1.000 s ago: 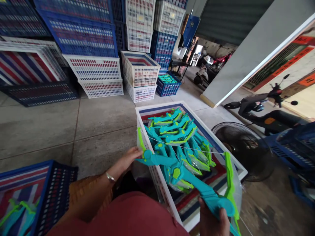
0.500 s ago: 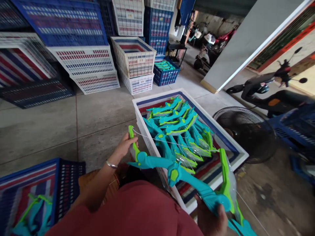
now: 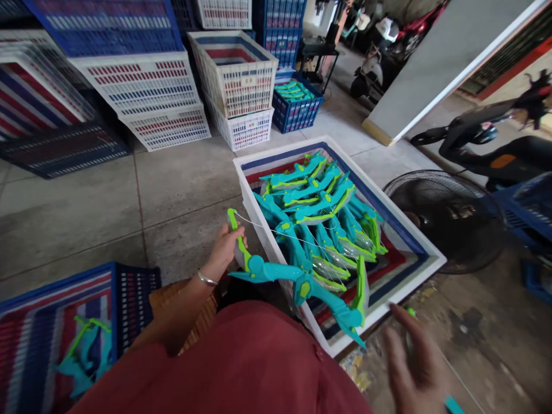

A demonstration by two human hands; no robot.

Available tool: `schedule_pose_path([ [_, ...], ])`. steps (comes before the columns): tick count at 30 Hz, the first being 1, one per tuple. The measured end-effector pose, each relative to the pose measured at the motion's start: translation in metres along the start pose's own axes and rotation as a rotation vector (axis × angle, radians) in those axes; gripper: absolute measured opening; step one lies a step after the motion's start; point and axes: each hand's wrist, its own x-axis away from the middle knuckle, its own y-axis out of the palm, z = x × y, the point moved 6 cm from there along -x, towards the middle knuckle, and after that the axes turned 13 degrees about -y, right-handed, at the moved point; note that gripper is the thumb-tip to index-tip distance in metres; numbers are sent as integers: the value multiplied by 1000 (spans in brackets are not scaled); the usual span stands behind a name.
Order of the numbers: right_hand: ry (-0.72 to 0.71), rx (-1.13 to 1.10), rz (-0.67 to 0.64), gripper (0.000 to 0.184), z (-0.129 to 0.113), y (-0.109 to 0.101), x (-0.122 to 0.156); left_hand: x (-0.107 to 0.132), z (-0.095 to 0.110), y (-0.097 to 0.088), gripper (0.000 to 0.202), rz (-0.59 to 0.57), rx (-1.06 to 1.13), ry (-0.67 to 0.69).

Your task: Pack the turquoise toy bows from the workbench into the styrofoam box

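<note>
Left hand [image 3: 224, 250] is closed around the green upper tip of a teal and green toy bow [image 3: 302, 284], whose thin white string runs across to the other limb. Right hand [image 3: 414, 365] hangs open and blurred, fingers spread, just off the bow's lower end, gripping nothing that can be made out. The bow lies slantwise over the near left corner of a white crate [image 3: 280, 151], above a heap of matching bows [image 3: 319, 201] inside it. A black floor fan [image 3: 448, 215] lies flat just beside the crate's right edge. A blue crate [image 3: 133, 299] holding a few more bows sits at the person's left side. Stacked white and blue crates [image 3: 146, 86] line the far side of the concrete floor, and a dark scooter [image 3: 495, 144] stands at far right.
</note>
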Motion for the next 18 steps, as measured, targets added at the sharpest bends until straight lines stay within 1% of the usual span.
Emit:
schedule_pose_path([
  [1,-182,11,-221,31,-17,37,-6,2,-1,9,53,-14,-11,13],
  [2,-343,-15,-422,28,-31,76,-8,4,-1,16,53,-30,-23,26],
  [3,-443,-41,-569,28,-40,113,-8,8,-1,23,52,-46,-36,42],
  [4,-473,-38,-668,32,-43,147,-9,11,0,29,51,-63,-49,61],
  [6,-412,21,-826,48,-39,203,-13,20,4,34,49,-94,-75,107],
  [7,-356,56,-911,53,-36,224,-13,24,6,33,48,-100,-88,132],
  [8,-306,84,-1003,54,-34,240,-12,28,8,30,47,-101,-105,151],
  [9,-272,100,-1100,53,-33,252,-10,33,9,26,46,-100,-125,164],
  [10,-255,107,-1190,52,-34,259,-7,37,10,21,44,-97,-147,173],
  [12,-253,100,-1328,54,-39,264,-1,44,11,11,41,-90,-194,189],
  [13,-252,98,-1366,55,-41,263,2,47,11,6,40,-86,-217,195],
  [15,-249,101,-1384,55,-47,261,8,53,11,-4,39,-68,-251,197],
  [18,-272,131,-1322,50,-55,259,16,58,13,-12,40,-53,-315,189],
])
